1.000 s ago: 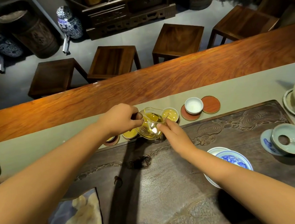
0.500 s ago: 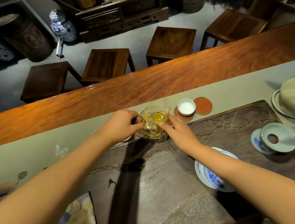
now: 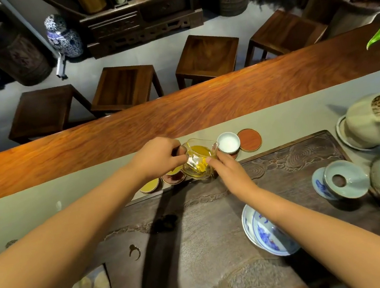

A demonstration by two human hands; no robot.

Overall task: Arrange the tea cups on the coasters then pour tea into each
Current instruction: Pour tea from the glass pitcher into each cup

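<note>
We grip the thin, fragile glass pitcher [image 3: 198,159] at the tray's [image 3: 305,153] far edge: left hand [image 3: 159,157] pinching its handle, right hand [image 3: 225,165] steadying its slippery wall.

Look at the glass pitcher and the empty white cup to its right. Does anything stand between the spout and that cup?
Nothing visible does. The left hand holds the glass pitcher with the right hand steadying it, and its spout sits right beside the rim of the empty white cup.

Yellow tea [image 3: 198,153], white cup [image 3: 228,142]
</note>
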